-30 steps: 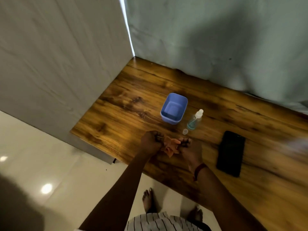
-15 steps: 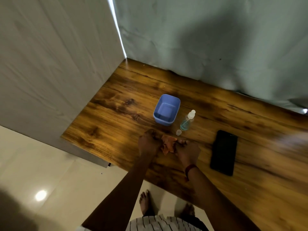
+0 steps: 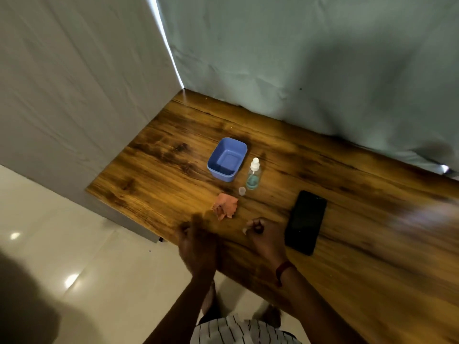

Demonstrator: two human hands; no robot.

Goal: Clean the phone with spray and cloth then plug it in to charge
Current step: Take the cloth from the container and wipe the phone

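A crumpled orange cloth (image 3: 224, 207) lies loose on the wooden table (image 3: 360, 244), with neither hand touching it. Just behind it stand a small clear spray bottle (image 3: 253, 173) holding blue liquid and its little clear cap (image 3: 242, 190). The black phone (image 3: 305, 222) lies flat, screen dark, to the right. My left hand (image 3: 196, 242), blurred by motion, hovers over the table's front edge below the cloth and holds nothing. My right hand (image 3: 265, 234) has its fingers curled in, empty, between the cloth and the phone's left side.
A blue plastic tub (image 3: 227, 158) sits behind the cloth, left of the bottle. Fabric-covered walls close the table's left side and back. The table's front-left corner (image 3: 159, 238) overhangs a glossy tiled floor (image 3: 74, 269), where my bare feet stand.
Both hands have let go of the orange cloth and pulled back toward me. The cloth now rests on the table. The camera view has shifted.
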